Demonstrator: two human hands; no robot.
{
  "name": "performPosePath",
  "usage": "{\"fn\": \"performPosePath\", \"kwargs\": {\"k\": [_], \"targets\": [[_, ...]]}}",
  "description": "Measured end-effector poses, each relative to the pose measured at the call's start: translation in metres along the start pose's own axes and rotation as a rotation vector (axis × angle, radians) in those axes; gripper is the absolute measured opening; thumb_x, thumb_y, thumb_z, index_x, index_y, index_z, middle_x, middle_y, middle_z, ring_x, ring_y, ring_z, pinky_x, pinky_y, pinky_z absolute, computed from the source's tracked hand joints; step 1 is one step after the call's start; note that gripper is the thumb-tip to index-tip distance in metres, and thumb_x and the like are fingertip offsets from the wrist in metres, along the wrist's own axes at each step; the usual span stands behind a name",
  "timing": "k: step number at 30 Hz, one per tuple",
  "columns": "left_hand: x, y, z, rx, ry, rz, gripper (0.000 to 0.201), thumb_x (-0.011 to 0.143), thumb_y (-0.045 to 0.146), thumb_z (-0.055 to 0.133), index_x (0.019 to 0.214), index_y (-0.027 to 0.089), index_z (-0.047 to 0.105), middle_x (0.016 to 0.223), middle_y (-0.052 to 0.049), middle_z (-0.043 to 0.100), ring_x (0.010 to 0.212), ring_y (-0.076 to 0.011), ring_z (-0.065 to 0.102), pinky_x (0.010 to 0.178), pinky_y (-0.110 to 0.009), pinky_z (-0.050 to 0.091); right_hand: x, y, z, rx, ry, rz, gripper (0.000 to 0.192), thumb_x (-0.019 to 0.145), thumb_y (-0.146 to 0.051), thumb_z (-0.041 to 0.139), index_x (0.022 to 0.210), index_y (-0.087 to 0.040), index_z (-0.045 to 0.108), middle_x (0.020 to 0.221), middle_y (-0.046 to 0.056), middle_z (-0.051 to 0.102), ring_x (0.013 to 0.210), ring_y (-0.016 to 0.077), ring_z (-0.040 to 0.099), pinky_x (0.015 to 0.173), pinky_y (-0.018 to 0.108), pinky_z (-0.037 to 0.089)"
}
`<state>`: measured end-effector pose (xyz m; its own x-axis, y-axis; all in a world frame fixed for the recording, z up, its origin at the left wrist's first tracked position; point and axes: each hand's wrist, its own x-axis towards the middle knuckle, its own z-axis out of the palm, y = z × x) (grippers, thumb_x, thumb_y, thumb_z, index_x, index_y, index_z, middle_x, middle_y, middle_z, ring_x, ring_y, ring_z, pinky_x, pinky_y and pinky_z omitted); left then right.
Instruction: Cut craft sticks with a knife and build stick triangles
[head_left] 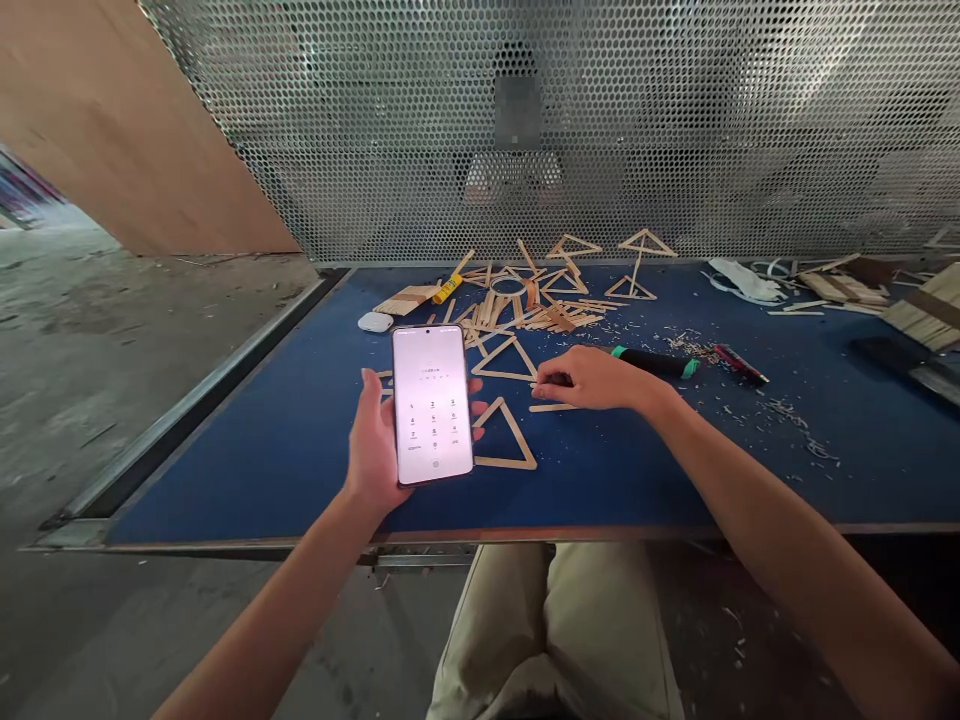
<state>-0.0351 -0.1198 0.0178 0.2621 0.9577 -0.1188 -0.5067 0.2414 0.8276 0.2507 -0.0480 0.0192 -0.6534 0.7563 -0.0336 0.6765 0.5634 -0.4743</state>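
Note:
My left hand (373, 445) holds a phone (433, 402) upright above the blue table (225, 470); its lit screen shows a keypad. My right hand (592, 378) rests on the table to the right, fingers curled over a loose wooden stick (553, 407). Between the hands lie two flat triangles made of sticks, one (507, 437) beside the phone and one (504, 359) just behind it. A black tool with green ends (660, 363) lies right behind my right hand.
A heap of sticks and more stick triangles (540, 300) covers the table's far middle. A yellow tube (448, 289), a white oval object (375, 322) and a red pen (741, 364) lie nearby. Perforated metal screen (600, 120) closes the back. Stick bundles (926, 310) sit far right.

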Motion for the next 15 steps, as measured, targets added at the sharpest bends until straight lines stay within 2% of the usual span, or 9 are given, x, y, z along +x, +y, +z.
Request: {"fn": "performPosePath", "kwargs": {"k": [2, 5, 9, 10, 12, 15], "targets": [[-0.003, 0.014, -0.010, 0.090, 0.059, -0.027, 0.086, 0.093, 0.077, 0.034, 0.146, 0.011, 0.051, 0.129, -0.022, 0.069, 0.097, -0.0349, 0.075, 0.076, -0.047, 0.064, 0.000, 0.000, -0.001, 0.006, -0.006, 0.002, 0.039, 0.099, -0.053, 0.049, 0.100, -0.022, 0.073, 0.069, 0.002, 0.064, 0.057, 0.0133, 0.046, 0.059, 0.032, 0.028], [-0.011, 0.037, -0.033, 0.285, 0.139, -0.092, 0.080, 0.093, 0.074, 0.036, 0.143, 0.014, 0.054, 0.124, -0.020, 0.071, 0.088, -0.0334, 0.076, 0.056, -0.035, 0.061, 0.000, 0.000, -0.001, 0.009, -0.012, -0.003, 0.040, 0.099, -0.053, 0.049, 0.100, -0.022, 0.073, 0.071, 0.002, 0.065, 0.057, 0.0132, 0.047, 0.059, 0.032, 0.028], [-0.023, 0.066, -0.072, 0.501, 0.299, -0.170, 0.088, 0.089, 0.081, 0.027, 0.142, 0.017, 0.052, 0.098, -0.016, 0.079, 0.065, -0.0309, 0.073, 0.044, -0.033, 0.055, 0.000, -0.001, -0.001, 0.001, -0.004, -0.022, 0.037, 0.098, -0.051, 0.051, 0.098, -0.022, 0.073, 0.074, 0.002, 0.067, 0.059, 0.0132, 0.050, 0.059, 0.032, 0.029], [-0.025, 0.073, -0.082, 0.546, 0.298, -0.171, 0.082, 0.091, 0.078, 0.031, 0.142, 0.017, 0.053, 0.098, -0.014, 0.079, 0.069, -0.0304, 0.074, 0.047, -0.032, 0.056, 0.000, -0.001, -0.001, -0.003, -0.002, -0.027, 0.036, 0.098, -0.051, 0.052, 0.097, -0.022, 0.072, 0.074, 0.002, 0.067, 0.059, 0.0131, 0.050, 0.059, 0.031, 0.029], [-0.029, 0.086, -0.100, 0.605, 0.401, -0.121, 0.076, 0.091, 0.077, 0.038, 0.135, 0.018, 0.058, 0.086, -0.009, 0.079, 0.067, -0.0269, 0.073, 0.052, -0.029, 0.057, 0.000, -0.002, 0.000, -0.011, 0.002, -0.035, 0.035, 0.097, -0.051, 0.053, 0.095, -0.022, 0.072, 0.072, 0.001, 0.066, 0.060, 0.0131, 0.050, 0.059, 0.031, 0.030], [-0.031, 0.101, -0.118, 0.734, 0.435, 0.012, 0.079, 0.088, 0.081, 0.041, 0.132, 0.018, 0.060, 0.081, -0.006, 0.078, 0.075, -0.0274, 0.074, 0.062, -0.031, 0.059, 0.000, -0.003, 0.001, -0.017, 0.006, -0.039, 0.035, 0.096, -0.051, 0.053, 0.093, -0.022, 0.072, 0.072, 0.001, 0.066, 0.060, 0.0131, 0.051, 0.059, 0.030, 0.030]]}}
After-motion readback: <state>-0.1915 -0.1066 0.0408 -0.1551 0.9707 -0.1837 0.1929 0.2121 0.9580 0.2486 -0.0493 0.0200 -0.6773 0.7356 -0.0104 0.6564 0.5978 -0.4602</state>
